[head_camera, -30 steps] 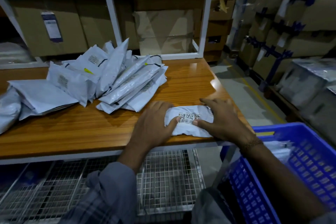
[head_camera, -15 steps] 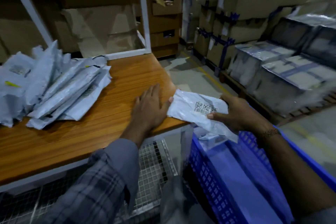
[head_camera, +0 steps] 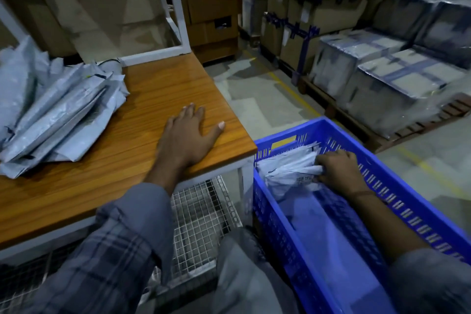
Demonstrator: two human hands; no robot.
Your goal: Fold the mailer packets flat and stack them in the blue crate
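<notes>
- My right hand (head_camera: 336, 169) is down inside the blue slotted plastic crate (head_camera: 407, 201), its grip curled round the folded white plastic mailer packet (head_camera: 290, 169) against the stack at the far end.
- My left hand (head_camera: 190, 135) rests flat on the orange wood-grain counter (head_camera: 158, 89), fingers spread, holding nothing.
- Risk, as I judge it: on letting go, the slick packet may spring open or topple the leaning stack.
- The loose grey mailer pile (head_camera: 56, 115) waits on the counter, well apart.

right hand (head_camera: 337, 169) fingertips buried among the folded packets (head_camera: 288, 168) in the blue crate (head_camera: 397, 201) — grip unclear. printed label on one packet too blurred to read. unfolded packet pile (head_camera: 56, 115) cut off at left edge — count unknown. crate's near end out of frame.
</notes>
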